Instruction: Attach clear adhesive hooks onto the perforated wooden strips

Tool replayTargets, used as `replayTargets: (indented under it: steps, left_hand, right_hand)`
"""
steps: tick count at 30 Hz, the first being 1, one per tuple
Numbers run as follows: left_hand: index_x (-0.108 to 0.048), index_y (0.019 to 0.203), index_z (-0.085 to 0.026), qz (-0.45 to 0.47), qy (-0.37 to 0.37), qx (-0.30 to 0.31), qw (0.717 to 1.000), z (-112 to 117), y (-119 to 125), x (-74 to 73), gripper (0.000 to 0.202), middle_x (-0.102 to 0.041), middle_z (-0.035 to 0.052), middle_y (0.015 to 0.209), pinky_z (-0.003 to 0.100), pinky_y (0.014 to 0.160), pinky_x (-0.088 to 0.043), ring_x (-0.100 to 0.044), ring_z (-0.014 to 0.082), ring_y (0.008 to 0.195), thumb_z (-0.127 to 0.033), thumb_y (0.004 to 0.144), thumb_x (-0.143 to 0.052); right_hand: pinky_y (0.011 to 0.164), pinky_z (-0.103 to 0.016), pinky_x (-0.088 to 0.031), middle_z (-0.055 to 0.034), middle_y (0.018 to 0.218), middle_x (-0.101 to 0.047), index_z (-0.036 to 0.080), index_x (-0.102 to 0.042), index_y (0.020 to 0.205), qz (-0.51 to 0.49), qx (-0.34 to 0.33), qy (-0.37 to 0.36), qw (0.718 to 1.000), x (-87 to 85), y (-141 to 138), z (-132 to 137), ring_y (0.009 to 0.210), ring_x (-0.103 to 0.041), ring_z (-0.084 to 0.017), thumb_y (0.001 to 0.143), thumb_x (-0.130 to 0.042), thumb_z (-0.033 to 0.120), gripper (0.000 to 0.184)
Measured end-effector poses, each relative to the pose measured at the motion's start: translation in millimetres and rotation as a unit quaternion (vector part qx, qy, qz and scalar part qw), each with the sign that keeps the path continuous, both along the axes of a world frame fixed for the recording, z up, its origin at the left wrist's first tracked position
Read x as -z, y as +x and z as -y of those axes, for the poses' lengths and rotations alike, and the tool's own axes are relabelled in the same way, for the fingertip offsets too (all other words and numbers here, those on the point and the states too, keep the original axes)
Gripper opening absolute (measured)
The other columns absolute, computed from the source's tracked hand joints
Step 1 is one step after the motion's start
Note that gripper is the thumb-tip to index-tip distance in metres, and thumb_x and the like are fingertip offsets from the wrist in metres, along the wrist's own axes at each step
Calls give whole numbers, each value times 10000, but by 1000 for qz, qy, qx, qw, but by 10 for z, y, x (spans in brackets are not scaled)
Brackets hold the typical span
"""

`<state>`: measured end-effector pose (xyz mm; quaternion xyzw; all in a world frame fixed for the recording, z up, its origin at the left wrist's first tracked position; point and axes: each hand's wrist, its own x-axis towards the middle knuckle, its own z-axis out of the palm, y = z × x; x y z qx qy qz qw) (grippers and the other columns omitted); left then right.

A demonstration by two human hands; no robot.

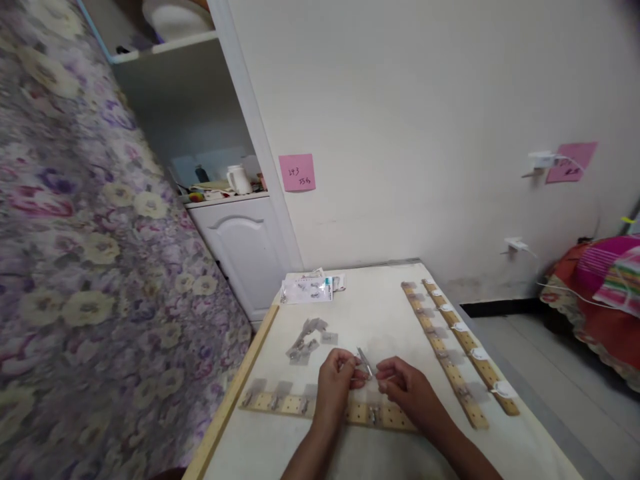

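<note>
fingers of the left hand look pinched around a thin metal piece, its long axis slanting away and leftward between both hands. the right hand, slightly parted and seemingly bare, sits just beside its near end.

Muted, diffuse light is spread over the table around the left grip, only faint shadows are cast, and the curtain farther left is stretched and softly blurred.
</note>
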<state>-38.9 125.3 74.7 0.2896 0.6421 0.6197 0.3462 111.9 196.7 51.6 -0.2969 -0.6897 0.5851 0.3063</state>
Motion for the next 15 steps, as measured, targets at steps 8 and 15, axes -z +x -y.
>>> replayTargets:
  steps: [8,15]
  left_hand:
    - [-507,712,-199,-8,-19,12,1000,-70,245,-51,143,-625,-32,522,244,505,-487,-623,142,492,-326,708,-572]
    - [-572,668,-193,-48,12,2,999,-75,261,14,93,-682,16,826,274,703,-483,-632,168,769,-221,623,-648]
  right_hand:
    - [632,-297,-496,-28,806,-676,186,-618,904,-102,-2,-128,986,9,-14,8,699,-641,-175,701,-650,419,310]
    - [627,-249,-481,12,699,-639,181,-615,846,-165,27,-290,942,116,-19,-53,656,-618,-124,608,-757,396,350]
